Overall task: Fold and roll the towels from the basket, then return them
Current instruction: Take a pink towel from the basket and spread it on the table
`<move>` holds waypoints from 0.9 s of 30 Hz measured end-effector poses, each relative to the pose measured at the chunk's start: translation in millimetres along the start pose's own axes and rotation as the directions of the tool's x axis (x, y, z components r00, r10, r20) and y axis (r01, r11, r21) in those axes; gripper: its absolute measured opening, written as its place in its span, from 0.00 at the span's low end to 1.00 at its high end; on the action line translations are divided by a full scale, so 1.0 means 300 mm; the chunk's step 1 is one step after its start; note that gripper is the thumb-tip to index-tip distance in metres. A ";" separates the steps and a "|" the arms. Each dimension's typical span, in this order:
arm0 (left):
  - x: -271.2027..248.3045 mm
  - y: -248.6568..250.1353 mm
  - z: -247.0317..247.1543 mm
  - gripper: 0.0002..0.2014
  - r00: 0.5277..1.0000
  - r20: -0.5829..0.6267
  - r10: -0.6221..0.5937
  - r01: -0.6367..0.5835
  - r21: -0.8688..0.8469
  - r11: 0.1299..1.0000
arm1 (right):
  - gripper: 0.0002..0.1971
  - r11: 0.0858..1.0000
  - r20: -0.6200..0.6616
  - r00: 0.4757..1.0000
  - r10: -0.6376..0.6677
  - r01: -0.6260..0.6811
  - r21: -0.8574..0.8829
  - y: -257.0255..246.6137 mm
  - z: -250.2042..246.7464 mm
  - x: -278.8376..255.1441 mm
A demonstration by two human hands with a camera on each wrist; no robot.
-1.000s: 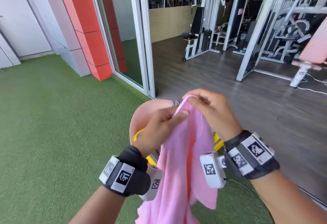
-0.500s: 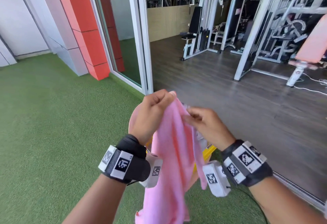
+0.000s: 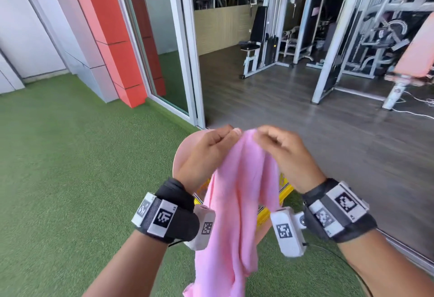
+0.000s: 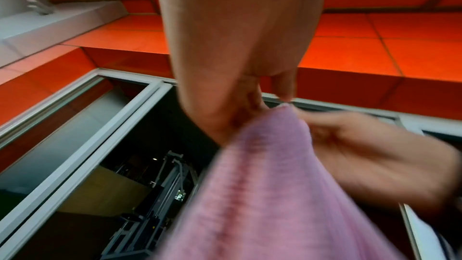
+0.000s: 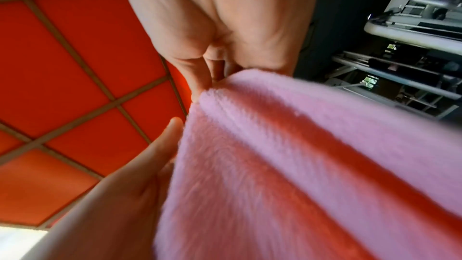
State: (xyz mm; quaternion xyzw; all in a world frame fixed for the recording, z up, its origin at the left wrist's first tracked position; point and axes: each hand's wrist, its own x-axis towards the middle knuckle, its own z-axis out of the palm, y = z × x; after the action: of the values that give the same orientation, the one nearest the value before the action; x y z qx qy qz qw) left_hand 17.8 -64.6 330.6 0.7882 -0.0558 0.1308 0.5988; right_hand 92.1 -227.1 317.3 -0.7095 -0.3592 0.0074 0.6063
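A pink towel (image 3: pixel 237 205) hangs in the air in front of me, bunched in long folds. My left hand (image 3: pixel 211 149) pinches its top edge from the left, and my right hand (image 3: pixel 279 146) pinches the same edge from the right, the two hands almost touching. The left wrist view shows the towel (image 4: pixel 262 185) running down from my left hand (image 4: pixel 250 94). In the right wrist view the towel (image 5: pixel 287 155) fills the lower half below my right hand (image 5: pixel 220 70). A pink round basket (image 3: pixel 185 149) with a yellow part (image 3: pixel 285 193) sits low behind the towel, mostly hidden.
Green artificial turf (image 3: pixel 70 167) covers the ground to the left. A glass sliding door frame (image 3: pixel 185 50) and an orange pillar (image 3: pixel 110 33) stand ahead. Beyond the door track lies a dark wooden gym floor (image 3: pixel 328 137) with weight machines (image 3: pixel 265 38).
My right hand has risen to the towel's top edge beside my left hand. The towel now hangs from both hands held level and close together.
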 end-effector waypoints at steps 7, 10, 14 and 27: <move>0.020 0.036 0.003 0.23 0.991 -0.124 0.052 -0.060 -0.066 0.996 | 0.07 0.998 0.059 0.997 0.052 -0.054 0.045 -0.007 0.000 0.006; 0.038 0.033 -0.027 0.26 0.985 -0.169 0.012 -0.023 -0.064 0.998 | 0.18 0.990 0.123 0.985 0.117 -0.126 0.067 0.009 -0.001 -0.019; -0.002 0.021 0.007 0.18 0.995 0.058 -0.078 0.083 -0.080 0.993 | 0.07 0.983 -0.002 1.000 0.013 -0.013 0.185 -0.058 -0.058 0.052; -0.012 0.014 -0.018 0.27 0.998 0.052 -0.035 0.038 -0.060 0.997 | 0.05 0.995 -0.041 0.998 -0.044 0.048 0.086 -0.105 -0.045 0.090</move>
State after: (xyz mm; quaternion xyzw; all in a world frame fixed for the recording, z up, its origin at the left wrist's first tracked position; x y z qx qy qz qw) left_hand 12.6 -60.9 334.9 0.7735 -0.0608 0.0979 0.6233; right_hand 102.5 -224.4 359.6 -0.6738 -0.3630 -0.0047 0.6436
